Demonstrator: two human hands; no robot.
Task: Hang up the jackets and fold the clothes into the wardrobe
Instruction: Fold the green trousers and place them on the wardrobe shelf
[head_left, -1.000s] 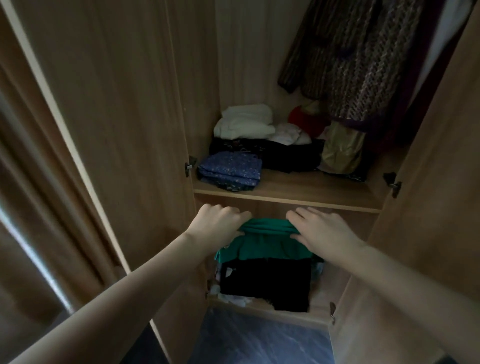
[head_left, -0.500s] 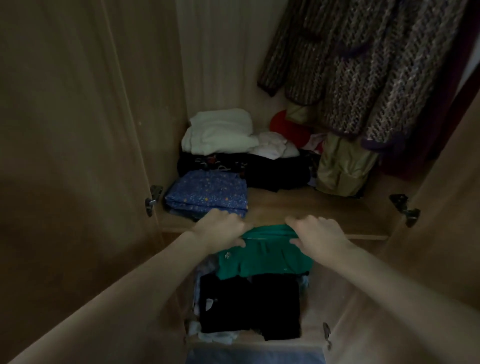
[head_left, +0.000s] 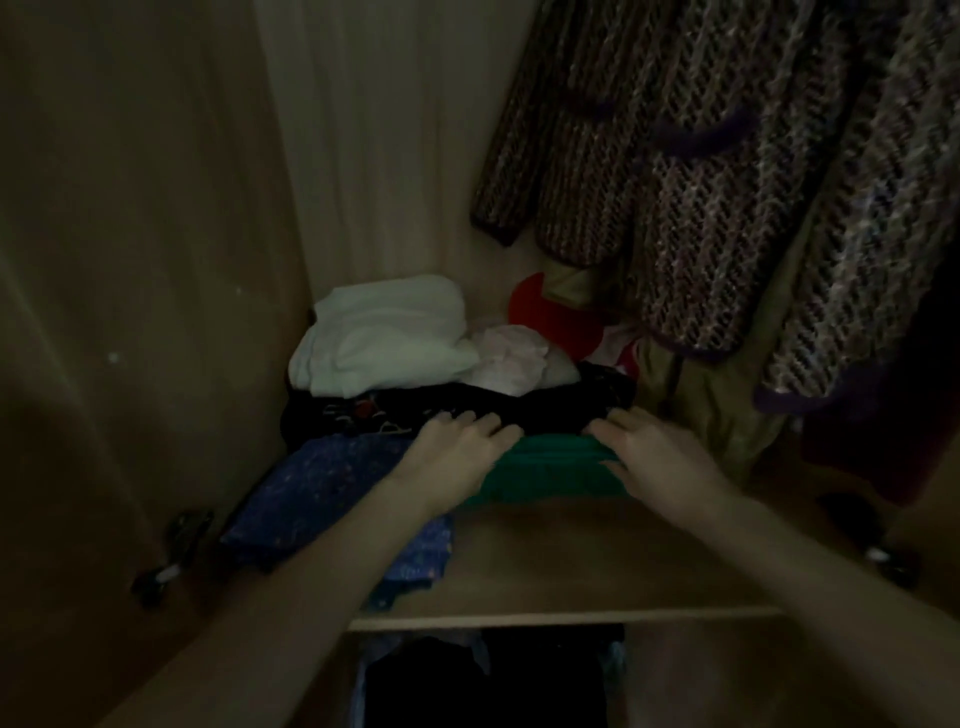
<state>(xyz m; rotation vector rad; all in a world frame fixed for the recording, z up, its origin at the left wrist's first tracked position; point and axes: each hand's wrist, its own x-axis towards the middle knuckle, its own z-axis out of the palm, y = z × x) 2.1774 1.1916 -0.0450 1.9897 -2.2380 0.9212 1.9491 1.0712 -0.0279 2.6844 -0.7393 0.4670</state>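
Where hands seemingly grip, green garment (head_left: 550, 470) sits

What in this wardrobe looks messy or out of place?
Behind the neat white stack, a pale crumpled garment and red item lie unfolded at the back of the shelf. Both hands, left hand and right hand, hold the folded green garment, which looks tidy.
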